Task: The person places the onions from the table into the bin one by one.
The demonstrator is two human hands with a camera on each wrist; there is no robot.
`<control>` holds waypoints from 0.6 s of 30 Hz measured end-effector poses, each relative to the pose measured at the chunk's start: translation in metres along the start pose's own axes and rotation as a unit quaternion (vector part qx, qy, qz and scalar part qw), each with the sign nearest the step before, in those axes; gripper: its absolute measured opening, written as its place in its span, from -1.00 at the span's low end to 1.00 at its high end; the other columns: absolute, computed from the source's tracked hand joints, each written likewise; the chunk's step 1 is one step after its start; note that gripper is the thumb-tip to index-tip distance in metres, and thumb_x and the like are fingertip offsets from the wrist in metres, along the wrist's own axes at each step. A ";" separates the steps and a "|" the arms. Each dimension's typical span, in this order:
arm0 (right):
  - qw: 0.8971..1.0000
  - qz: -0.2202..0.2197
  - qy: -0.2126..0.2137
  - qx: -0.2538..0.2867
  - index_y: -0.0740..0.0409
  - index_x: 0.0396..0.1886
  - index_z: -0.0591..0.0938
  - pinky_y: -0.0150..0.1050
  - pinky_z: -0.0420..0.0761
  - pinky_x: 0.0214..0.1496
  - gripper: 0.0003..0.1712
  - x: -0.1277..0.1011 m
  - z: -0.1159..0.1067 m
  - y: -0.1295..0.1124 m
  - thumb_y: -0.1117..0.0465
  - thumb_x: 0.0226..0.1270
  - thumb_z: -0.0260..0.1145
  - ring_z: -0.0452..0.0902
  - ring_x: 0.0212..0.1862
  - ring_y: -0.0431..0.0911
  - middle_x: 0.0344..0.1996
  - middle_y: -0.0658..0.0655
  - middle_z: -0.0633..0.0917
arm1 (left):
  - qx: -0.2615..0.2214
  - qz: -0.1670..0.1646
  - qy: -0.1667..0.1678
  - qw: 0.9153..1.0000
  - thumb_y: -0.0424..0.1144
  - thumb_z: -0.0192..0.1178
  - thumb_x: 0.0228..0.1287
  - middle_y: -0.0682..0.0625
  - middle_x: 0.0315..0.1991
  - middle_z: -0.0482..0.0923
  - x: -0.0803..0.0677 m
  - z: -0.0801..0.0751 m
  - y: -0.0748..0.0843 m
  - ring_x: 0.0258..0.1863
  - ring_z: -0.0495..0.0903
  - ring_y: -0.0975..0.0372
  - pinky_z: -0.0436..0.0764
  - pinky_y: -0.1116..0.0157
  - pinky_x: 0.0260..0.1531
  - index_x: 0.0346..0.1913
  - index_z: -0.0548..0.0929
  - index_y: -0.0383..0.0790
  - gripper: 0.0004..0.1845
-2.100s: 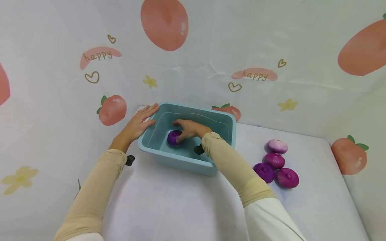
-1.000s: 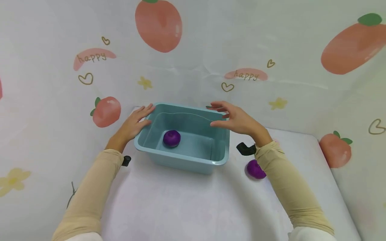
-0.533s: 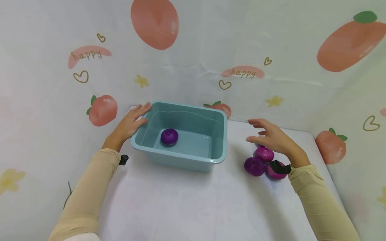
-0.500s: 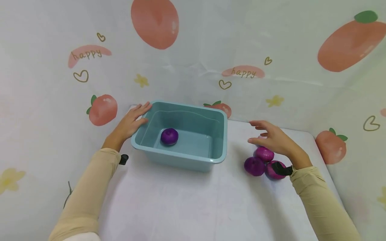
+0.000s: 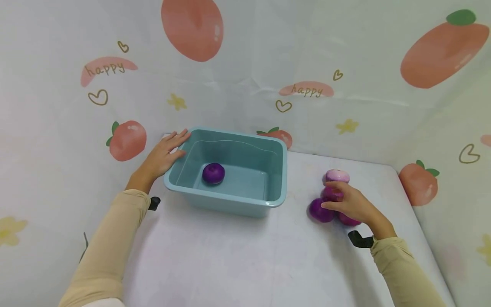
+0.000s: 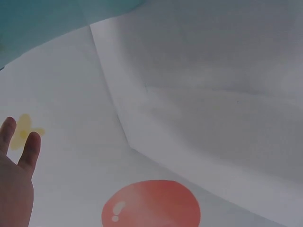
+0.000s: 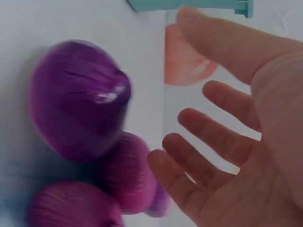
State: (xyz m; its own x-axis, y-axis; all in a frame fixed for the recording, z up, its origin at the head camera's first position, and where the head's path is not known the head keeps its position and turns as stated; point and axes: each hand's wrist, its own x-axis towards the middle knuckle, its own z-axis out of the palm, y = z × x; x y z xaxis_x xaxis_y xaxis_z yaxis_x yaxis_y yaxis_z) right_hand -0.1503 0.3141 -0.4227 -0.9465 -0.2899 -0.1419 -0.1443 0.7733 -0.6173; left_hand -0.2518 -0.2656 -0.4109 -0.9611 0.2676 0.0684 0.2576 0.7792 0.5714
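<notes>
My left hand [image 5: 163, 155] rests with straight fingers on the left rim of a light blue plastic tub [image 5: 226, 205]. Inside the tub, toward its left, lies one dark purple onion [image 5: 213, 173]. At the right, my right hand [image 5: 354, 204] hovers over a cluster of onions, fingers spread and nothing in its grasp. Under its thumb sits a dark purple onion [image 5: 317, 210]. A magenta onion [image 5: 330, 194] is partly covered by the fingers, another magenta onion [image 5: 349, 219] by the palm. Behind them a pale pink onion [image 5: 337, 175] stands out. In the right wrist view the palm faces the purple onion [image 7: 78, 99].
Everything stands on a table with a white cloth [image 5: 230, 260]. A white fabric backdrop [image 5: 238, 55] printed with peaches, hearts and flowers rises right behind the tub and along both sides. A black wrist camera mount [image 5: 360, 239] sticks out beneath my right wrist.
My right hand has left the tub, where the purple onion stays, and has moved right and down over the onion cluster. My left hand has stayed on the rim; the view has shifted slightly.
</notes>
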 end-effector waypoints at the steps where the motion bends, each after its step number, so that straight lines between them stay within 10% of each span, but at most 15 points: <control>1: 1.000 0.000 -0.003 0.006 0.26 0.39 0.46 0.28 0.57 0.25 -0.19 -0.001 0.004 0.002 -0.02 0.25 0.50 0.62 0.21 0.34 0.25 0.42 0.61 | 0.002 0.001 0.000 1.000 -0.03 -0.07 0.52 0.22 0.66 0.00 0.000 0.000 0.000 0.69 -0.11 -0.05 -0.04 -0.43 0.48 0.60 0.14 0.29 -0.36; 18: 1.000 -0.025 -0.011 -0.013 0.31 0.25 0.58 0.32 0.49 0.31 -0.29 0.001 0.044 0.010 0.15 0.12 0.58 0.52 0.27 0.30 0.21 0.36 0.62 | 0.011 0.007 0.002 1.000 -0.05 -0.07 0.53 0.16 0.66 0.02 -0.001 -0.001 0.001 0.68 -0.10 -0.08 -0.05 -0.42 0.49 0.61 0.16 0.23 -0.37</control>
State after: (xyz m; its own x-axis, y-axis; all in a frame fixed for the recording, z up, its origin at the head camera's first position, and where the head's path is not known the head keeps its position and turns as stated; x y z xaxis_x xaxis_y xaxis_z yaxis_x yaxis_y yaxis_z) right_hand -0.1398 0.2970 -0.4626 -0.9310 -0.3415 -0.1289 -0.1996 0.7719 -0.6035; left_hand -0.2512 -0.2660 -0.4096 -0.9576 0.2770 0.0789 0.2734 0.7879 0.5518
